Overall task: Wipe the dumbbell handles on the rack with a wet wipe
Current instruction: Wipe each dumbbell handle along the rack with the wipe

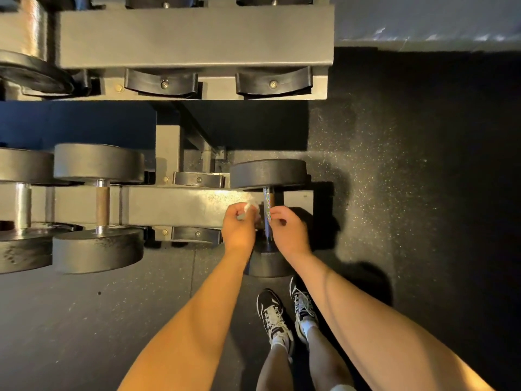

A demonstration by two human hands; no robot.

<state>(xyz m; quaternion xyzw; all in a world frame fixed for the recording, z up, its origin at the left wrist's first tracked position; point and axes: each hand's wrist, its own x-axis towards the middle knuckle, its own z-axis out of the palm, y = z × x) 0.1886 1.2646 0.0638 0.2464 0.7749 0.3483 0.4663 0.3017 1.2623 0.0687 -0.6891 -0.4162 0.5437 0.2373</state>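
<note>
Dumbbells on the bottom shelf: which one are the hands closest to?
The rightmost dumbbell. The left hand, holding a white wipe, and the right hand are at its handle; the others, further left, sit untouched.

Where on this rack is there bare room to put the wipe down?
Lower shelf: bare between the rusty-handled dumbbell and the dumbbell at the hands, flanked by empty cradles. Upper shelf: two more cradles, empty. Crowded far left, dumbbells side by side, and round the left hand and right hand.
</note>
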